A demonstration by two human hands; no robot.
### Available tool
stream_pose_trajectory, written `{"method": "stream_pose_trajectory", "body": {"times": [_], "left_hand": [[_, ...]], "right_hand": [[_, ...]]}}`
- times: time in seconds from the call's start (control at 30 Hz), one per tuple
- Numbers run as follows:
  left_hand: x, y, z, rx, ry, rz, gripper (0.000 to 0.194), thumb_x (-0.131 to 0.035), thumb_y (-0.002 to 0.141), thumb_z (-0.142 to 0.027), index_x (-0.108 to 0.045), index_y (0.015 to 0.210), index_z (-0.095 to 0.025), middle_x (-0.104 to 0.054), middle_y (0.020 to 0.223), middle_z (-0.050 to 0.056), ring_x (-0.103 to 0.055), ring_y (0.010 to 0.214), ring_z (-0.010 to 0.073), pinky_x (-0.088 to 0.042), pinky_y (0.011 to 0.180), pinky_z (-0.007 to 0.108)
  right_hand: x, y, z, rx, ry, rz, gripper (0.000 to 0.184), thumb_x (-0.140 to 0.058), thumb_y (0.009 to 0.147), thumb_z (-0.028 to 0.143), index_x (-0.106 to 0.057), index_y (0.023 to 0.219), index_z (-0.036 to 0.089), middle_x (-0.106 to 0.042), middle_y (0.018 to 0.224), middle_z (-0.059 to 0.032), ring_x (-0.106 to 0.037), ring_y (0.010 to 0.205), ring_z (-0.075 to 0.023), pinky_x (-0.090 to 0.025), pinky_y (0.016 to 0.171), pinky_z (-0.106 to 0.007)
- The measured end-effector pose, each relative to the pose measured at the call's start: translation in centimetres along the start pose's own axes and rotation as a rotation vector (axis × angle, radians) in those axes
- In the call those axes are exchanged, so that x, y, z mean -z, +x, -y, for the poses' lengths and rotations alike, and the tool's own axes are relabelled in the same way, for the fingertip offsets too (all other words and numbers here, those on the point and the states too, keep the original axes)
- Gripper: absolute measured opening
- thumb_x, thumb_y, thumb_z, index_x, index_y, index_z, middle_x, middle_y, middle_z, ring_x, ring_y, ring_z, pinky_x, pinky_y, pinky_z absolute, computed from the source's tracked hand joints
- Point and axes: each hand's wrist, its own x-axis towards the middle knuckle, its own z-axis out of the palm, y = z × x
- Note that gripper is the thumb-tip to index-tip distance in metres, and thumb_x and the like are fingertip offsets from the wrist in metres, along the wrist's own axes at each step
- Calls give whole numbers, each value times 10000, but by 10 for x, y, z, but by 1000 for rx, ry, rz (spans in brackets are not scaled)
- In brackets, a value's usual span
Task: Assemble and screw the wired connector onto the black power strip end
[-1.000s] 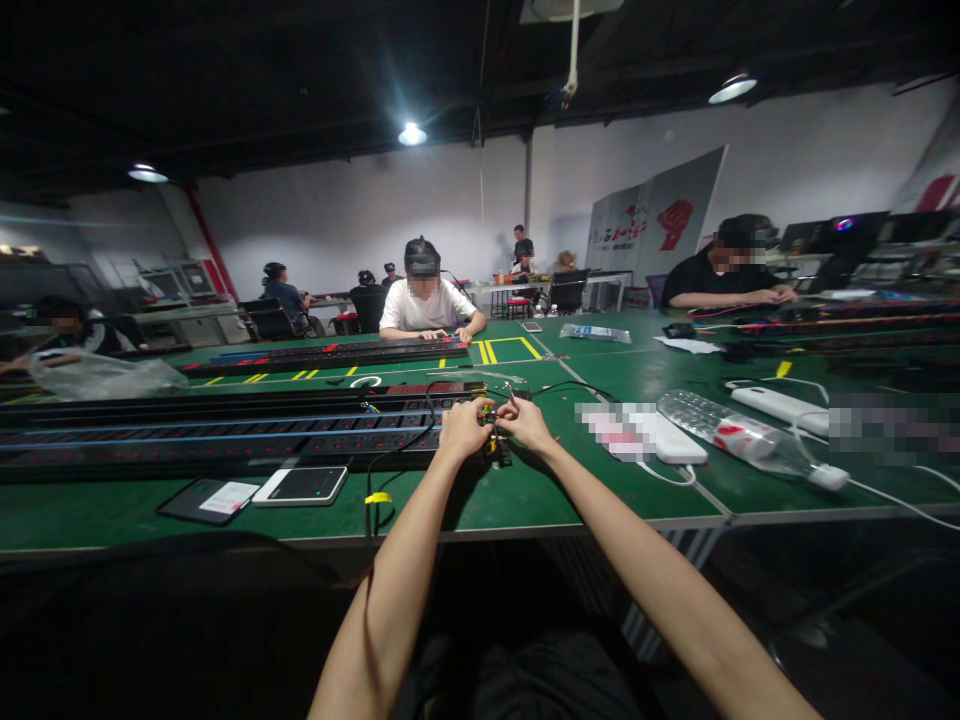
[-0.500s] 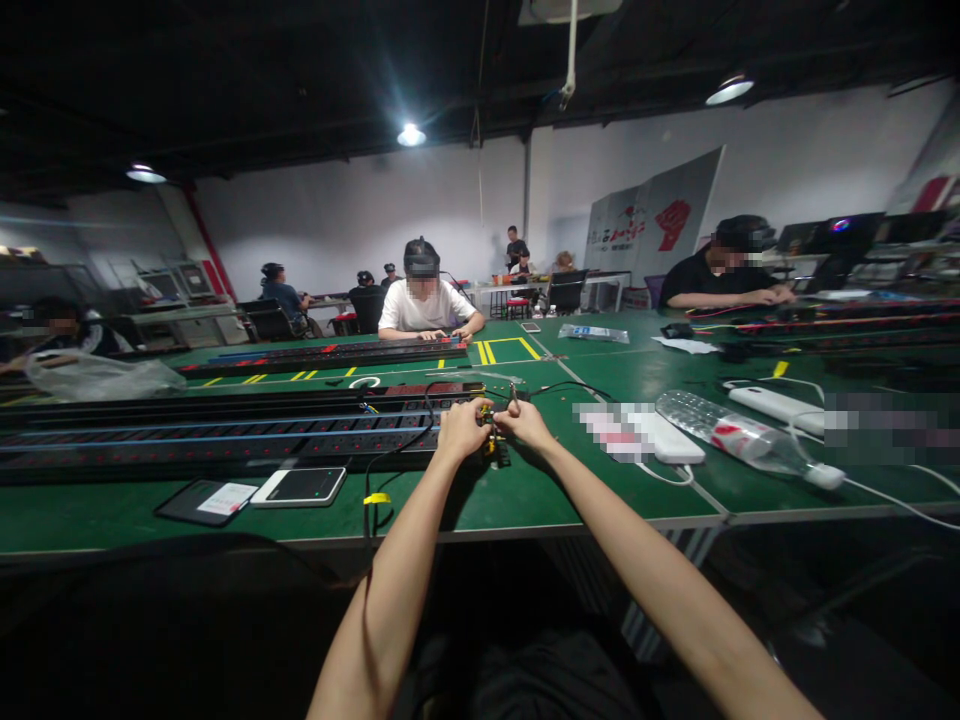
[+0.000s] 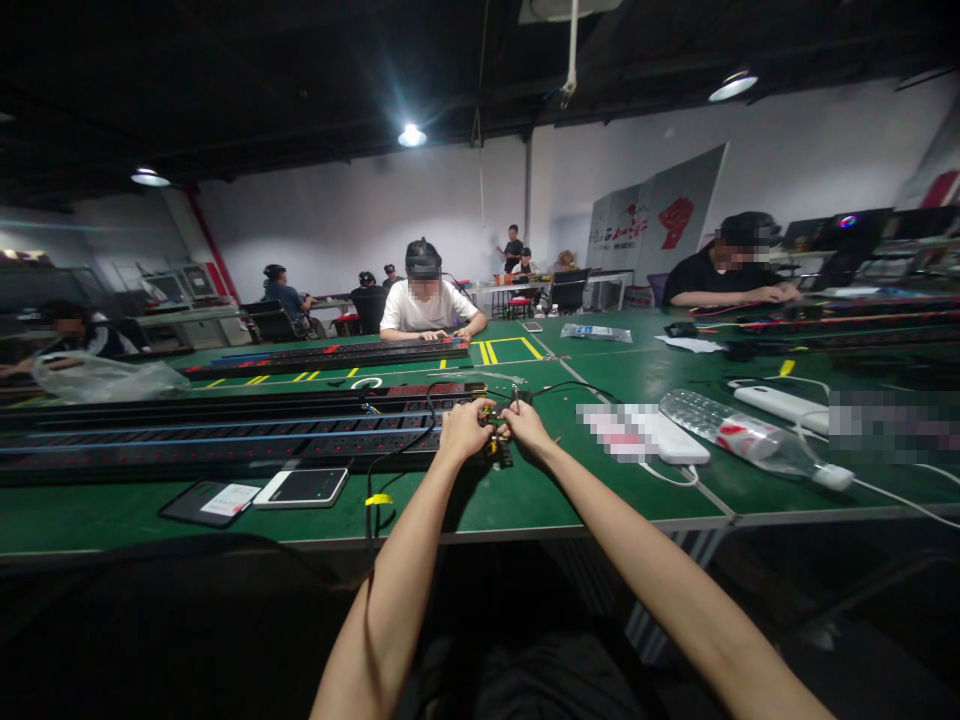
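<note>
Your left hand [image 3: 465,430] has its fingers bent in at the yellow-and-black end piece [image 3: 495,440], which lies at the right end of the long black strip [image 3: 300,440] on the green table [image 3: 480,500]. Your right hand [image 3: 525,425] pinches a thin, upright tool [image 3: 515,394] between thumb and fingers, just beside that piece; whether the left fingertips grip anything, you cannot tell at this size.
</note>
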Motion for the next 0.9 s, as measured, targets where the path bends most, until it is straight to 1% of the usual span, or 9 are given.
{"method": "stream_pose_trajectory", "body": {"times": [0.1, 0.17, 0.27, 0.33, 0.43, 0.57, 0.73, 0.8, 0.9], "left_hand": [[-1, 1, 1, 0, -1, -3, 413, -681, 814, -313, -627, 1219, -378, -720, 1059, 7, -617, 1064, 242, -440, 908, 336], [-3, 1, 2, 0, 5, -16, 415, -686, 814, -321, -626, 1221, -376, -718, 1077, 9, -619, 1065, 246, -442, 904, 338], [-4, 1, 3, -10, -8, -26, 374, -669, 841, -413, -632, 1211, -370, -721, 1077, 14, -626, 1055, 248, -444, 900, 341], [-4, 1, 3, -13, -14, -24, 373, -661, 846, -454, -633, 1208, -368, -723, 1069, 16, -629, 1051, 250, -446, 898, 343], [-3, 1, 3, -7, -3, -12, 392, -684, 827, -370, -629, 1215, -369, -722, 1074, 13, -625, 1057, 248, -444, 900, 343], [-1, 1, 1, 7, 1, 5, 433, -680, 812, -283, -619, 1231, -375, -717, 1073, 4, -615, 1078, 241, -431, 928, 341], [2, 0, -2, 23, 2, 17, 414, -678, 827, -319, -621, 1235, -366, -716, 1076, 11, -611, 1087, 240, -422, 936, 332], [2, 0, -2, 17, -5, 12, 394, -673, 833, -340, -628, 1223, -365, -721, 1057, 10, -615, 1076, 243, -425, 927, 333], [1, 0, -1, 7, -11, 5, 402, -678, 820, -305, -630, 1214, -373, -724, 1039, -2, -618, 1069, 241, -427, 920, 334]], "right_hand": [[0, -1, 10, -155, 143, 12, 299, -642, 717, 200, -346, 741, 237, -558, 524, 48, -552, 417, -116, -415, 392, -198], [-1, -3, 14, -181, 150, 42, 270, -623, 739, 174, -359, 760, 230, -567, 535, 46, -547, 406, -110, -394, 370, -186], [-3, -6, 16, -215, 152, 76, 178, -571, 848, 217, -399, 800, 214, -594, 566, 33, -506, 357, -90, -337, 322, -170], [-4, -7, 16, -231, 147, 68, 147, -500, 932, 271, -420, 829, 205, -607, 580, 21, -462, 321, -74, -297, 297, -164], [-4, -6, 16, -255, 148, 18, 182, -410, 996, 312, -427, 857, 197, -589, 571, 25, -414, 291, -60, -268, 276, -163], [-2, -6, 18, -260, 185, -17, 179, -413, 1007, 339, -432, 901, 196, -582, 617, 37, -451, 323, -51, -295, 294, -153], [-2, -8, 20, -301, 213, 27, 259, -475, 982, 437, -447, 888, 198, -606, 590, 20, -432, 311, -61, -269, 293, -161], [-3, -8, 20, -303, 192, 34, 296, -467, 980, 458, -458, 844, 194, -585, 535, 20, -404, 295, -62, -254, 289, -164], [-4, -9, 20, -281, 179, -6, 313, -440, 992, 425, -453, 780, 195, -503, 468, 45, -366, 281, -58, -236, 282, -166]]}}
